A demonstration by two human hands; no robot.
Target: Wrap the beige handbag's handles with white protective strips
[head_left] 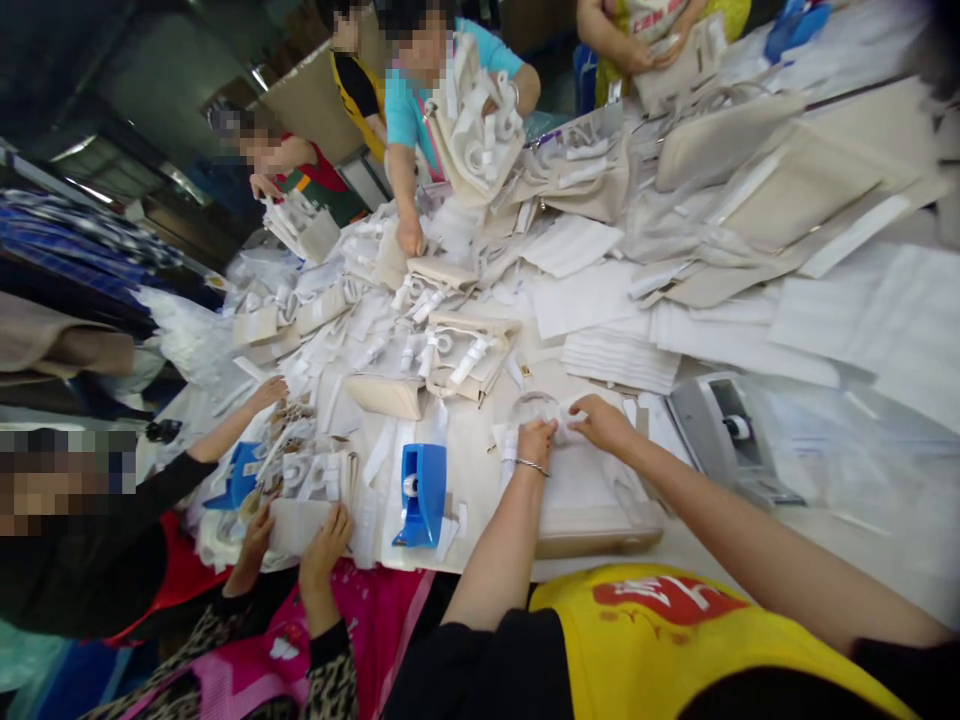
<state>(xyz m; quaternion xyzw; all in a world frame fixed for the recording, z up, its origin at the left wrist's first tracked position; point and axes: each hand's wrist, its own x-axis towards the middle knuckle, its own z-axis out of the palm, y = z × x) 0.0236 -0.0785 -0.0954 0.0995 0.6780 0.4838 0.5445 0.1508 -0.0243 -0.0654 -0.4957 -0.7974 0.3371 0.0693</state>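
A beige handbag (600,515) lies flat on the table before me, covered with thin white wrapping. My left hand (536,445), with a bracelet at its wrist, is closed on the bag's handle (536,405) near the far edge of the bag. Just to its right, my right hand (604,428) pinches the white wrapping strip (564,432) around the handle between thumb and fingers. The fingertips partly hide the strip. Left of the bag stands a blue tape dispenser (426,490).
A grey tape dispenser (724,435) stands right of my right forearm. Stacked white foam sheets (619,350) and several beige bags (795,185) cover the far side. Co-workers handle bags across the table; at my left, a co-worker's hands (326,545) hold a pale piece.
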